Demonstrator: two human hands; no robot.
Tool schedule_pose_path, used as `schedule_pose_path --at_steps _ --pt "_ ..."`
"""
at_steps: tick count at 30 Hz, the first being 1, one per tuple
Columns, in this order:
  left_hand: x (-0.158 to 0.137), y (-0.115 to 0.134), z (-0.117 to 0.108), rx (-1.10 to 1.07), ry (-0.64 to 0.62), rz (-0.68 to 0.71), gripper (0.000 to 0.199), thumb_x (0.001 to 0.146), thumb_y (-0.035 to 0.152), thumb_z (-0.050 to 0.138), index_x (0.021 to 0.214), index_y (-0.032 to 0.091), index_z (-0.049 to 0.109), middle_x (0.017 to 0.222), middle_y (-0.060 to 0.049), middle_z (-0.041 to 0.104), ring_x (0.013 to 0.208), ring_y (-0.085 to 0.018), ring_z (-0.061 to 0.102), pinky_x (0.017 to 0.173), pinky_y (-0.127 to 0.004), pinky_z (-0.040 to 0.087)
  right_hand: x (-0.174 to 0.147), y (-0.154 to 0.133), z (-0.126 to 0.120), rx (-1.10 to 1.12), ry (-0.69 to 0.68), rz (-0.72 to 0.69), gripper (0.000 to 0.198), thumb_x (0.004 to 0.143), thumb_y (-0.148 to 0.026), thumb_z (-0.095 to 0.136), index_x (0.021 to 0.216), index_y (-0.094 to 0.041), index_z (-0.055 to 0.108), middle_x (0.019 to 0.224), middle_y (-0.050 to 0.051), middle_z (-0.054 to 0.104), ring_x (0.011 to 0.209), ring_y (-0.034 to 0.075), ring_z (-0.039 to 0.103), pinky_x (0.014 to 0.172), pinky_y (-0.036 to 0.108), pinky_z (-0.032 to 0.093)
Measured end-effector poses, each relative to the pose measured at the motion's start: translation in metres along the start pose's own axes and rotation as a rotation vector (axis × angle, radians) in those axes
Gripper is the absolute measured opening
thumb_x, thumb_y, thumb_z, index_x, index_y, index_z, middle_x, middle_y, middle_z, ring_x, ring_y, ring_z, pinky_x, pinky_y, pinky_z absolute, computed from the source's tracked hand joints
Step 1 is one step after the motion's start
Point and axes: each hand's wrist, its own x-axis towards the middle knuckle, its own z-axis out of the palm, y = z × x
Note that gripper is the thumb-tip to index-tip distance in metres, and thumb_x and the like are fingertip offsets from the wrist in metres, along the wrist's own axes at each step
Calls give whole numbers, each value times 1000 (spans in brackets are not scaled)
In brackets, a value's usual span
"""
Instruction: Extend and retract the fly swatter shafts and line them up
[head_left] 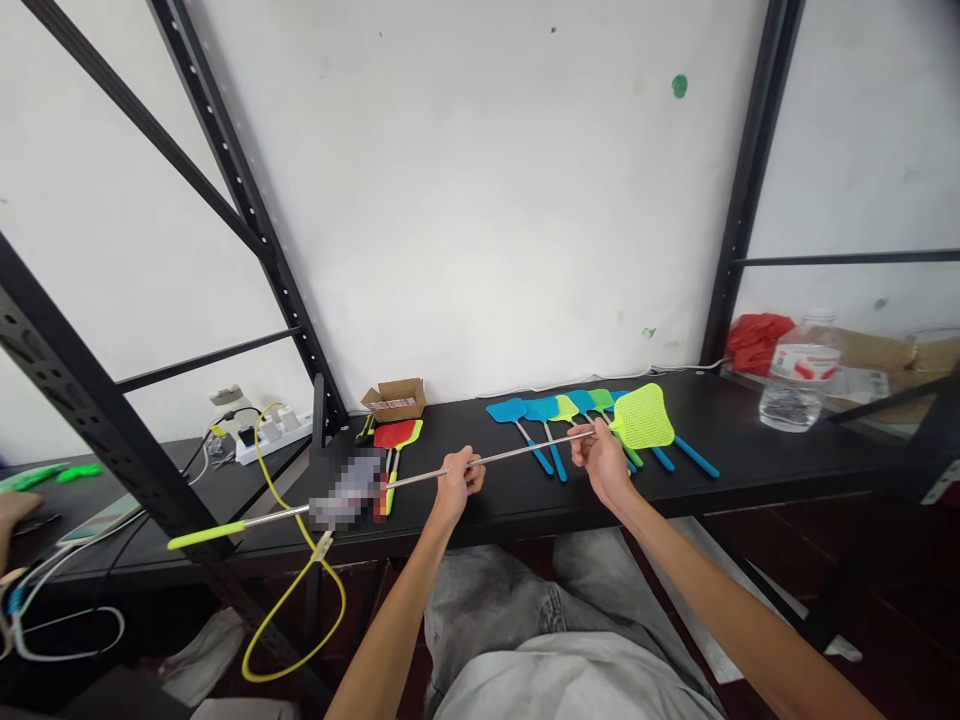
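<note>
A yellow-green fly swatter with a long metal rod stretches across in front of me, its handle far to the left. My left hand is closed around the middle of the rod. Close below the swatter's head, my right hand grips the rod with its fingers. Behind and beneath the right hand, several blue and green fly swatters lie in a row on the black shelf. To the left of my left hand lie a red fly swatter and a yellow-green one; a blurred patch hides part of that spot.
A small cardboard box stands against the wall. At the right are a large water bottle and a red plastic bag. Black rack posts rise on both sides. A yellow cable hangs over the front edge near a power strip.
</note>
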Motion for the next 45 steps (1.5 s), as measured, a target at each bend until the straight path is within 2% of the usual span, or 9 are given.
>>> schedule_pose_path --at_steps 5,14,20,23,25,27,32,37,45 --pt "0 1 3 -13 -43 -34 55 87 55 45 48 21 26 40 5 25 39 -7 24 45 -25 14 -3 2 3 -71 -37 -28 54 82 -68 55 70 -18 69 55 3 55 45 12 45 42 27 33" --pt "-1 3 9 -44 -108 -23 54 90 52 42 48 20 31 40 4 27 39 -7 23 46 -26 13 -11 -2 12 -60 -96 3 49 86 -62 54 74 -18 70 57 3 56 46 13 45 44 28 33" --pt "1 2 10 -258 4 -74 49 86 47 49 50 22 28 39 7 20 37 -7 18 45 -25 17 -10 -21 14 63 -125 123 39 83 -57 61 95 -21 67 62 -1 54 49 13 45 46 28 34" --pt "3 10 5 -311 47 -70 47 84 44 50 49 22 27 38 7 19 38 -7 18 45 -25 18 -4 -28 9 138 -69 79 29 82 -52 64 85 -23 61 61 -3 49 49 12 42 47 27 35" --pt "3 15 1 -300 58 -69 48 83 43 51 48 22 26 38 7 18 37 -6 19 45 -25 18 1 -36 2 154 -23 36 30 81 -50 66 74 -24 53 57 -5 43 48 11 38 47 27 36" --pt "4 17 -1 -282 58 -69 48 82 43 52 48 22 25 38 7 18 37 -6 18 44 -25 19 8 -44 -6 150 26 -9 31 80 -50 68 74 -24 51 56 -6 41 45 10 33 46 27 35" --pt "4 9 5 -221 13 -52 48 84 43 50 47 22 26 37 7 20 37 -6 18 44 -25 15 18 -59 -19 140 182 -111 32 73 -46 77 82 -22 57 74 -2 58 44 7 30 42 27 33" --pt "2 6 10 -184 -10 -41 48 85 45 47 48 22 27 38 6 22 38 -6 18 44 -25 14 17 -55 -16 115 267 -137 36 70 -41 81 73 -21 51 62 -6 49 42 5 28 41 26 33" --pt "2 11 11 -199 4 -14 48 85 45 47 48 22 27 38 7 19 37 -6 17 43 -25 13 12 -44 -8 74 275 -159 37 73 -42 79 72 -23 47 55 -9 43 41 6 29 42 26 32"
